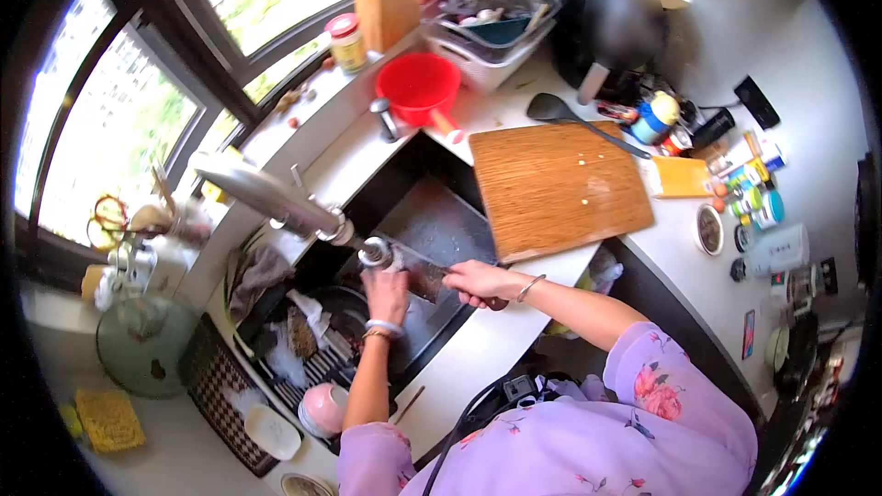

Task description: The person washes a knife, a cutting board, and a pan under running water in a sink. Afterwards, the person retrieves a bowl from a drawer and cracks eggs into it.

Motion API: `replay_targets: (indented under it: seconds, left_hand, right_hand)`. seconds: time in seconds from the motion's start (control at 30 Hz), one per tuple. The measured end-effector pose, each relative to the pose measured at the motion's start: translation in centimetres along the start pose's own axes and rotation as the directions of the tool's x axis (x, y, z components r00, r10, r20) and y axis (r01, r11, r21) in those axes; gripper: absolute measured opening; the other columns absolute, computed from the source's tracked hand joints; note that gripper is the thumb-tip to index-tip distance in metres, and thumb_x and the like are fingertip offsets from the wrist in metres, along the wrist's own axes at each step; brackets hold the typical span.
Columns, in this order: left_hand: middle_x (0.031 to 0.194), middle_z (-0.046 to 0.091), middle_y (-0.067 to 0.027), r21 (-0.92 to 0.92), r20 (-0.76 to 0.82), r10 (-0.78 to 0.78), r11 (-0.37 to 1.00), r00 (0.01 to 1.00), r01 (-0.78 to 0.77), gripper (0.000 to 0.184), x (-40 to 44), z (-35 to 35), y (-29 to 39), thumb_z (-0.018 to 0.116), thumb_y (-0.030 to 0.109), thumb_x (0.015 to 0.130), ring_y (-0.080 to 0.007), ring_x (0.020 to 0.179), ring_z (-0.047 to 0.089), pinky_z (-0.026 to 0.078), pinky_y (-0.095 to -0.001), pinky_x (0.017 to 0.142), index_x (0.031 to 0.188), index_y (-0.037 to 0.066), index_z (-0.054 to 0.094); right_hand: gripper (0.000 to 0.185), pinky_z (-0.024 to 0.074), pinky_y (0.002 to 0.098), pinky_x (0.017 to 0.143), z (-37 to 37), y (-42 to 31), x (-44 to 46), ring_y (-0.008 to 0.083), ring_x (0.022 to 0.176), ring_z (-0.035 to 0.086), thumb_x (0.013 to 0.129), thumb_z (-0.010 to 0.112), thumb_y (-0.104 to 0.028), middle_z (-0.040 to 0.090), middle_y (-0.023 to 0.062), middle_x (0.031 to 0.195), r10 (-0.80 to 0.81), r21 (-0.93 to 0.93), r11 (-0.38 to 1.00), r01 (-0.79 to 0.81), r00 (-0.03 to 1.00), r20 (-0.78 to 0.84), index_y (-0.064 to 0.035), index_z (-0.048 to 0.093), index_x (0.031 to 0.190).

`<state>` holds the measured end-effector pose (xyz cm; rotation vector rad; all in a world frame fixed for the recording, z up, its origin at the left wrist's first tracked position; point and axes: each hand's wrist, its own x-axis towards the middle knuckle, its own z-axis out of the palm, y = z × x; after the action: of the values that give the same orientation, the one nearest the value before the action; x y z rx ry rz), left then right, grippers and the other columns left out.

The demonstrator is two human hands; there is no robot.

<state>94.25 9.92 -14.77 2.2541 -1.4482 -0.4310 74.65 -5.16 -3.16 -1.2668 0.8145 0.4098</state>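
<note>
My right hand [480, 283] is wrapped round the handle of a cleaver over the sink [446, 211]. The cleaver's broad blade [424, 279] points left, towards the tap head [375, 253]. My left hand [386, 296] is just below the tap head, at the blade's left end. Its fingers look stretched out, back of the hand up, though their tips are partly hidden and blurred. Whether they touch the blade is hard to tell. A wooden cutting board [560, 188] with small pale bits on it lies right of the sink.
A black spatula [551, 108] lies across the board's far edge. Behind the sink are a red strainer or ladle-like bowl [418, 83] and the tall faucet [266, 193]. Left of my left arm stand a pink bowl [323, 407] and a glass lid [147, 344].
</note>
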Motion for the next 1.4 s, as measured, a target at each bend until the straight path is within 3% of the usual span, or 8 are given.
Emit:
replay_targets:
  seconds: [0.07,0.17,0.37,0.47,0.57,0.8,1.03,1.4]
  left_hand:
    - [0.148,0.037,-0.022,0.093,-0.065,-0.238,0.965,0.969,0.244,0.052,-1.2,1.7,-2.5,0.047,0.032,0.097,-0.0392,0.141,0.028,0.025,-0.0587,0.111,0.139,0.002,0.042]
    - [0.148,0.037,-0.0219,0.188,-0.089,-0.322,0.924,0.943,0.333,0.05,-2.7,1.3,-2.0,0.054,0.035,0.093,-0.0411,0.142,0.026,0.025,-0.0624,0.11,0.134,0.005,0.05]
    - [0.107,0.065,-0.0156,-0.191,-0.108,-0.216,0.962,0.97,0.193,0.032,-0.1,3.8,2.9,0.062,0.027,0.091,-0.0319,0.1,0.061,0.048,-0.0403,0.087,0.112,0.003,0.063]
    - [0.103,0.067,-0.0084,-0.747,0.141,-0.219,0.616,0.966,0.248,0.039,3.1,7.1,7.5,0.062,0.035,0.094,-0.0205,0.089,0.063,0.051,-0.0334,0.078,0.115,0.002,0.063]
    - [0.106,0.067,-0.0054,-0.861,0.488,-0.182,0.062,0.854,0.505,0.043,7.0,6.9,16.4,0.06,0.037,0.096,-0.0201,0.089,0.065,0.053,-0.0339,0.079,0.119,0.001,0.06]
    - [0.113,0.066,-0.0139,-0.884,0.458,-0.333,-0.077,0.824,0.461,0.053,8.7,7.1,22.4,0.07,0.035,0.089,-0.0238,0.095,0.067,0.056,-0.0367,0.082,0.122,-0.004,0.056]
    - [0.117,0.065,-0.0127,-0.913,0.394,-0.424,-0.076,0.815,0.401,0.052,3.1,6.2,17.6,0.071,0.032,0.089,-0.022,0.1,0.065,0.052,-0.033,0.088,0.123,-0.005,0.056]
    - [0.121,0.063,-0.0088,-0.905,0.424,-0.443,-0.169,0.79,0.39,0.055,-4.5,2.1,11.7,0.069,0.034,0.09,-0.0188,0.104,0.063,0.05,-0.0305,0.091,0.129,-0.001,0.054]
  right_hand:
    - [0.027,0.0504,0.0437,0.056,-0.9,1.6,-0.5,0.0327,0.059,0.063,0.091,0.054,-0.029,0.063,0.0188,0.071,-0.433,-0.644,0.713,0.276,0.896,-0.096,-0.0025,0.058,0.096]
    - [0.029,0.0509,0.049,0.066,-1.4,0.5,-6.7,0.0382,0.072,0.065,0.084,0.058,-0.025,0.066,0.0218,0.075,-0.48,-0.917,0.382,0.115,0.873,-0.091,-0.0024,0.061,0.101]
    - [0.027,0.0524,0.044,0.065,-5.3,4.1,-17.8,0.0345,0.071,0.067,0.083,0.064,-0.027,0.068,0.0157,0.077,-0.552,-0.828,0.561,0.028,0.758,-0.348,-0.0108,0.063,0.103]
    - [0.027,0.0534,0.0415,0.062,-8.2,8.0,-22.0,0.0319,0.069,0.067,0.082,0.068,-0.028,0.069,0.0118,0.079,-0.661,-0.799,0.602,0.01,0.568,-0.491,-0.0146,0.064,0.105]
    - [0.025,0.0539,0.0415,0.061,-10.9,12.0,-24.8,0.0316,0.068,0.068,0.082,0.07,-0.027,0.07,0.0123,0.079,-0.679,-0.746,0.661,-0.08,0.36,-0.64,-0.0138,0.066,0.103]
    - [0.031,0.0512,0.0454,0.067,-17.1,21.6,-28.6,0.0372,0.072,0.067,0.083,0.07,-0.03,0.069,0.0173,0.079,-0.489,-0.499,0.809,-0.309,0.117,-0.864,-0.0081,0.067,0.104]
    - [0.035,0.0504,0.046,0.072,-22.0,29.2,-29.2,0.037,0.08,0.066,0.082,0.072,-0.032,0.069,0.0157,0.088,-0.507,-0.5,0.785,-0.367,0.083,-0.858,-0.0106,0.067,0.11]
    - [0.032,0.0459,0.0418,0.084,-26.2,25.6,-24.6,0.0313,0.097,0.054,0.081,0.072,-0.02,0.061,0.0121,0.092,-0.678,-0.729,0.649,-0.219,0.269,-0.684,-0.0015,0.064,0.106]
